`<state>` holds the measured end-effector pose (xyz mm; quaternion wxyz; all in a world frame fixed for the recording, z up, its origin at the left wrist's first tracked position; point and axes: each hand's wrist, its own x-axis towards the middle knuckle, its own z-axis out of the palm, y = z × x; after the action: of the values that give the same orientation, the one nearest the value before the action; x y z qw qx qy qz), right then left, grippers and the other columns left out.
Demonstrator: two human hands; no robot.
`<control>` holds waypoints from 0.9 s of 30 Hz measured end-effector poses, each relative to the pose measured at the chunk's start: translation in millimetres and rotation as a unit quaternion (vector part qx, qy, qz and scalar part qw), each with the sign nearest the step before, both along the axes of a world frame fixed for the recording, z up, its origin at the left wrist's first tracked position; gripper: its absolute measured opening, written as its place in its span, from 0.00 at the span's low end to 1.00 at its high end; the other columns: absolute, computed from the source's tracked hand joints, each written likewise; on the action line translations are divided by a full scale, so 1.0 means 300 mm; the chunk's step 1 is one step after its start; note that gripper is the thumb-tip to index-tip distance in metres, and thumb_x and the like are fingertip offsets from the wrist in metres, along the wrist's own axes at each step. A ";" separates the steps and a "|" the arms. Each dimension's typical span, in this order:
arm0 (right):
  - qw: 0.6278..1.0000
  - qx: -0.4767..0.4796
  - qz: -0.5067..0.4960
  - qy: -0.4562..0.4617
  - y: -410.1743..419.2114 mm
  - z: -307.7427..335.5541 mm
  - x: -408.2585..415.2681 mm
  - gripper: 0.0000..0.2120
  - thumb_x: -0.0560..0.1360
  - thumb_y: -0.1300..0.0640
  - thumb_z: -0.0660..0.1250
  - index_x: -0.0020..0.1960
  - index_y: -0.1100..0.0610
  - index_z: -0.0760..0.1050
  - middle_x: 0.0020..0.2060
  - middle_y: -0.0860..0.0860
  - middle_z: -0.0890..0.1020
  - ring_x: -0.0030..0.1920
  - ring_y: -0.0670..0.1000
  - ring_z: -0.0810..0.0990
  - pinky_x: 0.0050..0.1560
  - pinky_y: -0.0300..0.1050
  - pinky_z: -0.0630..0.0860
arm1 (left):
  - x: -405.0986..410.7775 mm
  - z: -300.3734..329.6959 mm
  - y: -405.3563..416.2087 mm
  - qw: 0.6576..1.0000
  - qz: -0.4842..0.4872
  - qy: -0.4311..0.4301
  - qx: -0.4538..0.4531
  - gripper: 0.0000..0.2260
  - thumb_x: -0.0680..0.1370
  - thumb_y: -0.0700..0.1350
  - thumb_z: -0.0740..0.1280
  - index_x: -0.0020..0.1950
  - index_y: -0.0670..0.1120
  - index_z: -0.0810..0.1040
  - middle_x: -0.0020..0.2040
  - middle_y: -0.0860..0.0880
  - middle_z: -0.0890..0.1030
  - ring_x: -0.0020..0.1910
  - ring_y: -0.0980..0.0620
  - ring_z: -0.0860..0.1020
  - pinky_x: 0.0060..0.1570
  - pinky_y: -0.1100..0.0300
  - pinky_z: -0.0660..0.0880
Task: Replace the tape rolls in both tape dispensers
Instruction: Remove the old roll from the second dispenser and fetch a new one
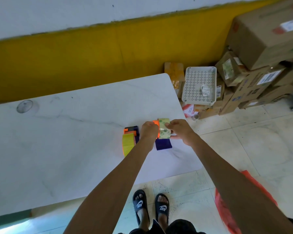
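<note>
From the head view, a white table [66, 132] was seen, with both arms stretched out over its right edge. Near that edge a dispenser [162, 142] with a purple body and orange parts was being worked on, a clear tape roll [164, 130] seated in it. The left hand [149, 130] was curled against the orange part at the roll's left side, pinching it. The right hand [179, 130] was closed on the roll's right side, thumb on top and fingers underneath. Just left of the left wrist a second dispenser [131, 132], also purple and orange, lay on the table, a yellowish roll [128, 143] mounted in it. Towards the table's far left edge a round clear lid [24, 106] was lying flat. Beyond the far right corner a perforated white basket [200, 85] was propped on stacked cardboard boxes [260, 48]. Feet in black sandals [150, 206] were planted on the tiled floor by the near edge.
</note>
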<state>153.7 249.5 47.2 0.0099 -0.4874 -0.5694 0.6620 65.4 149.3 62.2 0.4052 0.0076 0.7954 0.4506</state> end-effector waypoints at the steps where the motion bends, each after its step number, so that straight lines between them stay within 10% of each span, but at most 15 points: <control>1: 1.000 0.003 0.007 -0.003 0.000 -0.001 0.000 0.09 0.77 0.59 0.68 0.50 0.65 0.74 0.46 0.57 0.83 0.43 0.49 0.83 0.34 0.41 0.80 | -0.003 -0.003 0.002 1.000 0.005 -0.001 -0.002 0.09 0.75 0.38 0.56 0.38 0.44 0.73 0.34 0.46 0.72 0.31 0.49 0.68 0.33 0.58 0.64; 13: 0.999 0.034 -0.015 0.010 0.096 0.022 0.089 0.08 0.77 0.56 0.67 0.43 0.59 0.73 0.47 0.58 0.80 0.49 0.54 0.81 0.56 0.56 0.79 | 0.053 -0.044 -0.051 1.000 -0.016 0.000 -0.003 0.19 0.74 0.40 0.57 0.63 0.45 0.74 0.37 0.50 0.73 0.34 0.52 0.69 0.33 0.61 0.67; 23: 0.996 0.068 0.017 0.053 0.100 0.112 0.062 0.10 0.78 0.54 0.65 0.49 0.62 0.76 0.48 0.58 0.82 0.49 0.52 0.82 0.55 0.54 0.81 | 0.182 -0.108 -0.125 0.999 -0.015 -0.041 -0.030 0.07 0.75 0.37 0.56 0.44 0.49 0.70 0.45 0.46 0.74 0.37 0.50 0.69 0.34 0.60 0.65; 27: 0.995 0.072 0.042 0.058 0.068 0.152 0.014 0.11 0.78 0.54 0.65 0.46 0.63 0.76 0.45 0.57 0.82 0.48 0.53 0.82 0.47 0.49 0.82 | 0.129 -0.036 -0.118 0.999 0.002 0.029 -0.015 0.09 0.76 0.37 0.57 0.51 0.46 0.74 0.41 0.49 0.73 0.35 0.53 0.70 0.32 0.62 0.66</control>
<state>157.9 269.9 92.6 0.0503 -0.4215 -0.6336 0.6468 104.0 114.0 51.4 0.3805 0.0129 0.8135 0.4395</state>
